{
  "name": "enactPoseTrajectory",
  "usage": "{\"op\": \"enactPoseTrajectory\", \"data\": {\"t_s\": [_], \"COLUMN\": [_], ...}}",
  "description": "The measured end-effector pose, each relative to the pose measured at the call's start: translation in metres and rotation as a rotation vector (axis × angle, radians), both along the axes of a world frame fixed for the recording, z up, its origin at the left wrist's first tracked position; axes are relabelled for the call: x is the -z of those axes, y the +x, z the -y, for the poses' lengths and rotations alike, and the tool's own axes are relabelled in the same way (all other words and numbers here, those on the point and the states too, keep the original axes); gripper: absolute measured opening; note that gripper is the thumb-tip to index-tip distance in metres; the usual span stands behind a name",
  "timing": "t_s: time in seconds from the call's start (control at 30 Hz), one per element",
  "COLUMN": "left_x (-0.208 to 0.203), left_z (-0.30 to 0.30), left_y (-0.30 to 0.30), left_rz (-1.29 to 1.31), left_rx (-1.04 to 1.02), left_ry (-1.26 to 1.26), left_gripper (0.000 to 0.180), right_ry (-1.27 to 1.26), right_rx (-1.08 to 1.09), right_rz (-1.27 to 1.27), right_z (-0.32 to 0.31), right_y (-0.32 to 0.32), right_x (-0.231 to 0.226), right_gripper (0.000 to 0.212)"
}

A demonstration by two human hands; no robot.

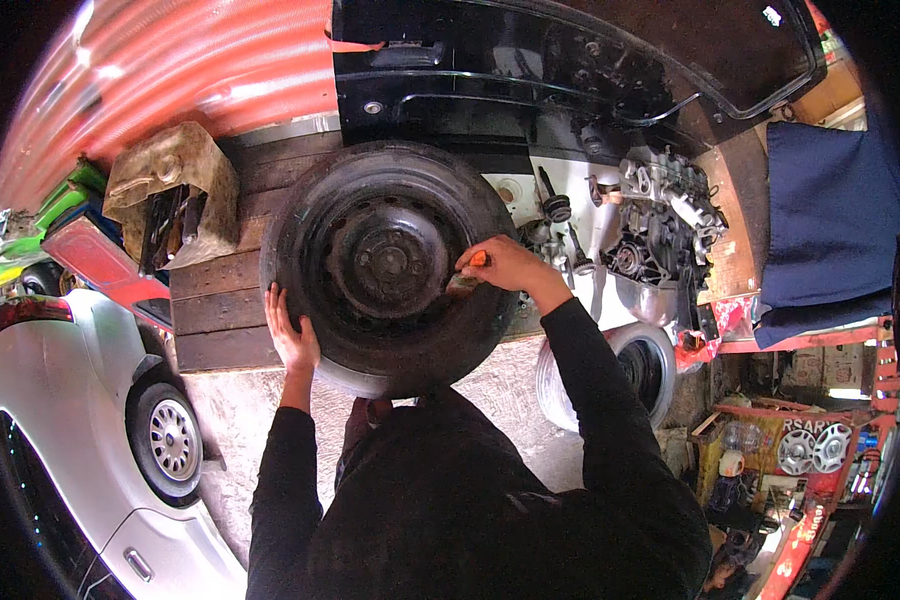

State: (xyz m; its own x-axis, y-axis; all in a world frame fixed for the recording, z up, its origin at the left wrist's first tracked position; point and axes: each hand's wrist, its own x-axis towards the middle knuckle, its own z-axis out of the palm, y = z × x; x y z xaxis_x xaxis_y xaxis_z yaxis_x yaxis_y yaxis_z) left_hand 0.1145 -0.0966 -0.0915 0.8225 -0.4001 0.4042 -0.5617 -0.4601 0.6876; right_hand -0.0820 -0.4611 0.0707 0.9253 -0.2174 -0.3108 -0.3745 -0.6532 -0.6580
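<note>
A black tyre on a dark steel wheel (395, 375) lies flat on the wooden bench top, its near edge close to my body. My left hand (293, 335) rests flat against the tyre's left side, fingers stretched out. Over the right part of the rim, my right hand (510, 268) is closed round a small orange-handled paintbrush (481, 259). The brush's brownish bristle end points down at the rim edge; whether it touches the metal is hard to tell.
A stained plastic container (175, 185) with tools stands left on the planks (225, 300). Engine parts (660, 225) lie to the right, a black car panel (570, 85) behind. Another tyre (642, 372) stands below right. A silver car (65, 400) is at the left.
</note>
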Motion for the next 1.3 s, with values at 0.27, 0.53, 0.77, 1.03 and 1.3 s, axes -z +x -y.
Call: {"op": "enactPoseTrajectory", "data": {"t_s": [0.27, 0.53, 0.77, 1.03, 1.3], "left_x": [-0.001, 0.002, 0.003, 0.004, 0.011], "left_z": [0.003, 0.002, -0.001, -0.002, -0.004], "left_y": [0.001, 0.004, 0.004, 0.003, 0.005], "left_rz": [0.02, 0.043, 0.041, 0.048, 0.08], "left_rx": [0.003, 0.016, 0.01, 0.015, 0.016], "left_ry": [-0.005, 0.019, 0.025, 0.036, -0.007], "left_gripper": [0.064, 0.064, 0.064, 0.066, 0.064], "right_ry": [0.042, -0.189, -0.212, -0.309, -0.365], "right_rx": [-0.047, 0.059, 0.11, 0.195, 0.201], "right_rz": [-0.044, 0.071, 0.107, 0.222, 0.297], "right_z": [-0.017, 0.007, -0.004, -0.02, -0.045], "right_y": [-0.002, 0.008, 0.003, -0.008, -0.029], "right_x": [0.013, 0.013, 0.009, 0.016, 0.058], "right_gripper": [0.018, 0.016, 0.016, 0.02, 0.024]}}
